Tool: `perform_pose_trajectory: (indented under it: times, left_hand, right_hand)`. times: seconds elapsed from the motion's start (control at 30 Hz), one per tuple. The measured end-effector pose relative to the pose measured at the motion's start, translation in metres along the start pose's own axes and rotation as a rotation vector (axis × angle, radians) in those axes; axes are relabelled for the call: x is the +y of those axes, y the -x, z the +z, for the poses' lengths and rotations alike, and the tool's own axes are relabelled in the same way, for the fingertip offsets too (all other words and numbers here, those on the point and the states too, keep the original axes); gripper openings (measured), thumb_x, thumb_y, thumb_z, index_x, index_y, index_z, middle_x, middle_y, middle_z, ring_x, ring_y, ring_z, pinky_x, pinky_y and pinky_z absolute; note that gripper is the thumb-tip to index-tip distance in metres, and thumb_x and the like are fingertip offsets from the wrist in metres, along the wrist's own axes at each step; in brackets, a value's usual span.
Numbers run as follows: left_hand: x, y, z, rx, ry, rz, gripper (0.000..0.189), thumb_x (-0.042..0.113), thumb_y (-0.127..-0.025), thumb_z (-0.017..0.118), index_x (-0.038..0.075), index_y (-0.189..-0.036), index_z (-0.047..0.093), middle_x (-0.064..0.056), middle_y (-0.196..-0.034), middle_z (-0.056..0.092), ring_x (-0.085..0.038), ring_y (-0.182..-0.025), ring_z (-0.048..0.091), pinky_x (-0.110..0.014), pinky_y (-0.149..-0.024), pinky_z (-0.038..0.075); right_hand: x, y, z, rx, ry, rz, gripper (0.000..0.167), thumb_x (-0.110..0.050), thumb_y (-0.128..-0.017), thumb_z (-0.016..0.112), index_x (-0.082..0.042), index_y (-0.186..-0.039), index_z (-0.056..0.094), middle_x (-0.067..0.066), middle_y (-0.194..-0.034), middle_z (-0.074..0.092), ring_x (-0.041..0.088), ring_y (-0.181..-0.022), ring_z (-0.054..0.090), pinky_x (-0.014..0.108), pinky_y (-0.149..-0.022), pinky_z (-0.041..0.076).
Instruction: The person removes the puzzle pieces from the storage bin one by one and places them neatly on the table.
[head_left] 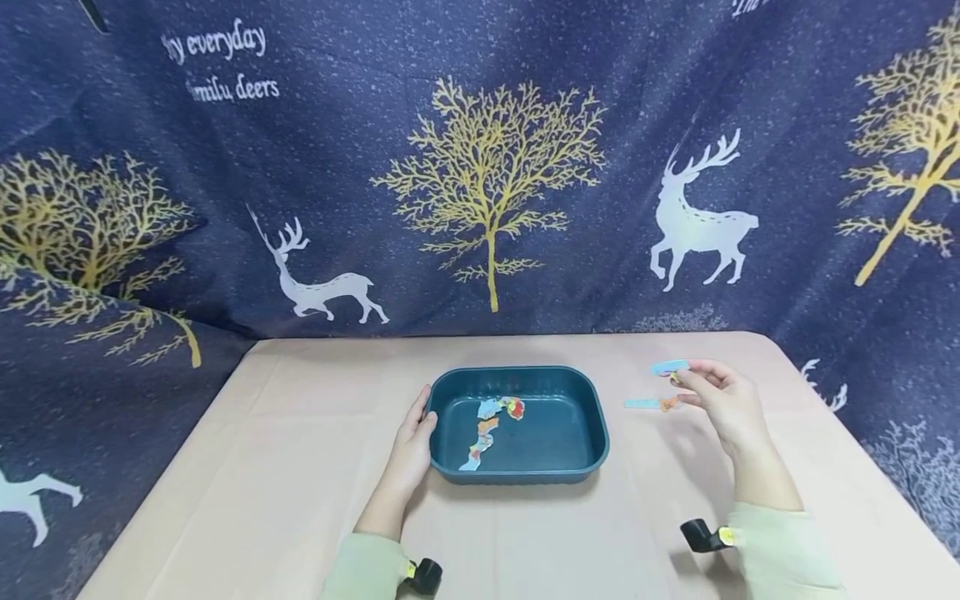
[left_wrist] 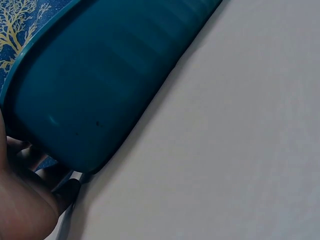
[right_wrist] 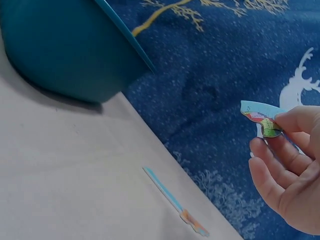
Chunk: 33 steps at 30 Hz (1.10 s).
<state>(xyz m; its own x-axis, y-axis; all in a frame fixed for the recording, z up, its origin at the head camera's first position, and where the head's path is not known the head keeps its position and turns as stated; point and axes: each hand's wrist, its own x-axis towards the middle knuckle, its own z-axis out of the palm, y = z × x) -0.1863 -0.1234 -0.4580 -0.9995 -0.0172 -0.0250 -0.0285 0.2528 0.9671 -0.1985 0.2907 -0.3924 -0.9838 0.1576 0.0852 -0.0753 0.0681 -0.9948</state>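
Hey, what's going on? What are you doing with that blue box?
A person is handling small, colourful pieces that look like bits of a puzzle. The right hand pinches one light-blue and multicoloured piece up in the air, to the right of the blue tray. The left hand touches the tray's left side. Some colourful pieces are already in the tray, and a long blue-and-orange strip lies on the table.

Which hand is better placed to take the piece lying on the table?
Probably the right hand: it is nearer the lying piece, though it pinches another piece. The left hand is farther away, against the tray.
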Motion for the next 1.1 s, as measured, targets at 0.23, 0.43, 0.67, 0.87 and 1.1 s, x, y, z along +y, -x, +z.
perform_pose_trajectory:
  times: [0.23, 0.43, 0.67, 0.87, 1.1]
  left_hand:
    - [-0.001, -0.001, 0.0, 0.0, 0.002, -0.007, 0.05, 0.02, -0.104, 0.03, 0.016, -0.152, 0.019, -0.006, -0.159, 0.015, -0.03, -0.147, 0.011, -0.05, -0.12, 0.011]
    - [0.0, -0.001, 0.0, 0.004, -0.001, -0.01, 0.05, 0.02, -0.103, 0.031, 0.015, -0.152, 0.02, -0.006, -0.159, 0.016, -0.03, -0.147, 0.011, -0.05, -0.12, 0.012]
    - [0.002, 0.001, 0.001, -0.002, 0.004, -0.023, 0.05, 0.022, -0.104, 0.03, 0.017, -0.153, 0.018, -0.005, -0.16, 0.014, -0.028, -0.147, 0.01, -0.05, -0.12, 0.011]
    - [0.005, 0.003, 0.001, -0.009, 0.003, -0.02, 0.051, 0.024, -0.104, 0.029, 0.018, -0.153, 0.016, -0.004, -0.16, 0.012, -0.028, -0.148, 0.008, -0.05, -0.12, 0.01]
    - [0.004, 0.002, 0.001, -0.014, 0.008, -0.025, 0.051, 0.023, -0.104, 0.029, 0.019, -0.153, 0.017, -0.003, -0.16, 0.013, -0.028, -0.148, 0.008, -0.05, -0.12, 0.01]
  right_hand:
    - [0.008, -0.004, -0.011, 0.059, -0.119, 0.008, 0.008, -0.011, -0.088, 0.067, -0.018, -0.092, 0.067, -0.013, -0.082, 0.069, 0.0, -0.074, 0.068, 0.017, -0.066, 0.057]
    - [0.016, -0.007, -0.023, 0.088, -0.191, 0.034, 0.011, -0.007, -0.087, 0.067, -0.017, -0.09, 0.069, -0.011, -0.083, 0.068, 0.003, -0.074, 0.069, 0.019, -0.068, 0.058]
    - [0.024, -0.009, -0.037, 0.079, -0.284, 0.076, 0.017, -0.003, -0.087, 0.065, -0.019, -0.089, 0.071, -0.009, -0.083, 0.069, 0.005, -0.073, 0.07, 0.02, -0.068, 0.058]
    - [0.03, -0.011, -0.046, 0.105, -0.281, 0.15, 0.022, -0.002, -0.087, 0.065, -0.024, -0.086, 0.071, -0.009, -0.079, 0.07, 0.007, -0.068, 0.07, 0.021, -0.065, 0.059]
    - [0.039, -0.012, -0.054, 0.172, -0.217, 0.236, 0.021, -0.005, -0.087, 0.065, -0.025, -0.085, 0.069, -0.01, -0.075, 0.069, 0.006, -0.066, 0.069, 0.021, -0.064, 0.058]
